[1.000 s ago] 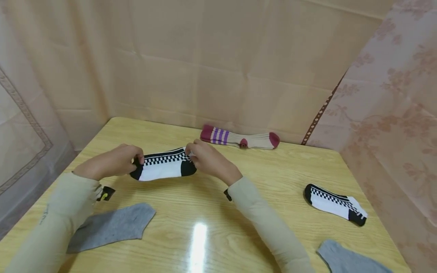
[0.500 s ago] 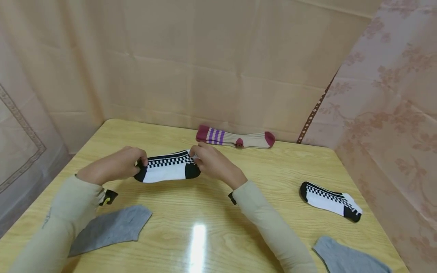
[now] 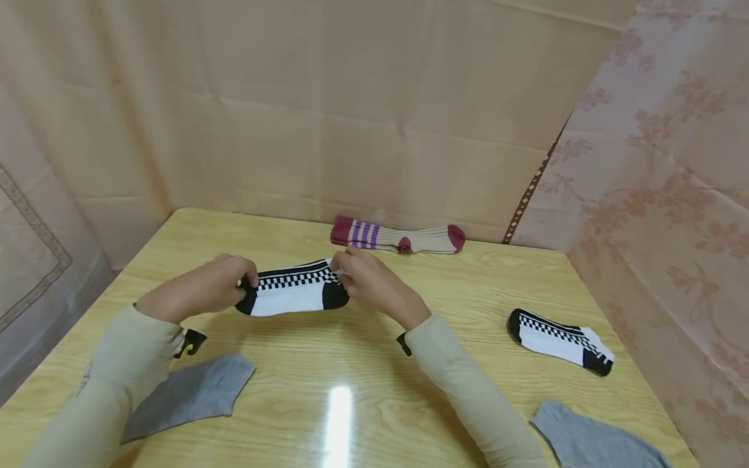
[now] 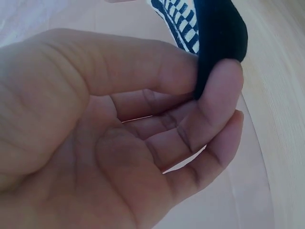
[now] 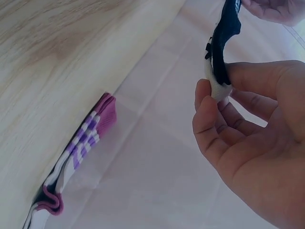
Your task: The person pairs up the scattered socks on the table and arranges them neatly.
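A white ankle sock (image 3: 289,300) with a black-and-white checkered band and black toe and heel is stretched level between both hands over the left half of the table. My left hand (image 3: 225,283) pinches its black toe; in the left wrist view the thumb and fingers close on the black fabric (image 4: 221,33). At the other end, my right hand (image 3: 368,276) pinches the cuff above the black heel. The right wrist view shows that sock edge-on (image 5: 221,45) between thumb and fingertips. A matching checkered sock (image 3: 558,341) lies flat on the right side of the table.
A cream sock with maroon ends and purple stripes (image 3: 398,236) lies along the back edge by the curtain (image 3: 351,117). One grey sock (image 3: 193,393) lies partly under the left forearm, another grey sock (image 3: 597,435) at the front right. The table (image 3: 374,351) is wooden.
The whole scene has shifted slightly left as the head view turned, while the hands and their sock sit slightly further right and lower. Both hands keep hold of the sock throughout.
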The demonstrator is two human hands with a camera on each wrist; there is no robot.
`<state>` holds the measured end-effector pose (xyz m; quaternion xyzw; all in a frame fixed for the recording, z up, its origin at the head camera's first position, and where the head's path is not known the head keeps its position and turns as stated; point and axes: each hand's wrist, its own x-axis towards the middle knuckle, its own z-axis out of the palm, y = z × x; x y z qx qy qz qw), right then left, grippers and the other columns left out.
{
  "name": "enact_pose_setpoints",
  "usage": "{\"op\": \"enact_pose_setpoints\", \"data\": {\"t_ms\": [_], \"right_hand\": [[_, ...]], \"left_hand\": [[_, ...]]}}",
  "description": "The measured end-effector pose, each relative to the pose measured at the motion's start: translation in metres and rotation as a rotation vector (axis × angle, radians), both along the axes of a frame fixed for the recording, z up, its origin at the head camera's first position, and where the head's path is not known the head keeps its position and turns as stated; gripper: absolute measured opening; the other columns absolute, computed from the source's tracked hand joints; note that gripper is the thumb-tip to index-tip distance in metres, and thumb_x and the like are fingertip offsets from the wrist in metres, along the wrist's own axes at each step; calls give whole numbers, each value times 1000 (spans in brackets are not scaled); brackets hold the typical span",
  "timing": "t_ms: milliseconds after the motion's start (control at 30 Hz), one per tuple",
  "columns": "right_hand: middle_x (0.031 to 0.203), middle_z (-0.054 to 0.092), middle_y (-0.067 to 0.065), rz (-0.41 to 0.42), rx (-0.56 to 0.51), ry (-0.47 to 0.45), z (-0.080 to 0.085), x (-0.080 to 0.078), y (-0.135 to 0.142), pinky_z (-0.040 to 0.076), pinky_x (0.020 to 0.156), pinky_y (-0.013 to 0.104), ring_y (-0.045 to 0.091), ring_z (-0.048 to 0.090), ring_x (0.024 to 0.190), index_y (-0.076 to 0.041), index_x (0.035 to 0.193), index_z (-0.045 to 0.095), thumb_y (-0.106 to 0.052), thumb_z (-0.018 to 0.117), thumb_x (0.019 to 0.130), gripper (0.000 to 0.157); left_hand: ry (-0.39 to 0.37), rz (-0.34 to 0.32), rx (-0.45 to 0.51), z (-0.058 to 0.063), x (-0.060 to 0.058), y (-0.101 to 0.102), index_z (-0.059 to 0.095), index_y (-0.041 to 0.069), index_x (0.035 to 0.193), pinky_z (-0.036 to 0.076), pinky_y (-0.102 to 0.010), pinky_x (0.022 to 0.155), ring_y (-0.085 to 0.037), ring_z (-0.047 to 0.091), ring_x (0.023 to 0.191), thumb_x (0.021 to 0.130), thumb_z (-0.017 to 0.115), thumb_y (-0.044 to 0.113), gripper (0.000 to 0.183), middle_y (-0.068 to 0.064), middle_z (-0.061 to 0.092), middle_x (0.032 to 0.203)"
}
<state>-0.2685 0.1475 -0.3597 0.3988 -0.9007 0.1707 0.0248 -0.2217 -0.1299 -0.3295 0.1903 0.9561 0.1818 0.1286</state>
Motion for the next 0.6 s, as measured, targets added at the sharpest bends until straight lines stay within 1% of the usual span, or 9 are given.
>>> {"op": "enact_pose_setpoints", "data": {"t_ms": [200, 300, 400, 600], "right_hand": [[105, 63, 5, -1, 1, 53, 1, -1, 5, 52, 84, 23, 15, 57, 94, -4, 112, 68, 0, 63, 94, 19], [106, 64, 6, -10, -8, 64, 1, 0, 9, 52, 84, 24, 15, 57, 95, -4, 111, 69, 1, 63, 94, 19], [106, 64, 7, -9, -22, 70, 0, 1, 14, 53, 84, 25, 16, 58, 96, -4, 111, 69, 0, 63, 94, 19], [105, 63, 6, -21, -38, 85, -2, 4, 25, 53, 81, 26, 16, 58, 92, -5, 110, 68, -1, 63, 94, 17]], "left_hand": [[29, -33, 10, 0, -2, 1, 68, -7, 104, 57, -39, 73, -30, 65, 97, 84, 60, -14, 23, -21, 67, 106], [42, -46, 11, 1, -4, 4, 68, -7, 105, 56, -40, 74, -29, 65, 97, 84, 60, -13, 23, -21, 68, 107], [48, -51, 13, 1, -4, 8, 69, -6, 105, 56, -38, 75, -27, 64, 97, 84, 60, -12, 24, -20, 68, 109], [75, -94, 31, 1, -6, 14, 69, -6, 104, 56, -38, 74, -27, 65, 96, 84, 59, -13, 23, -19, 69, 106]]}}
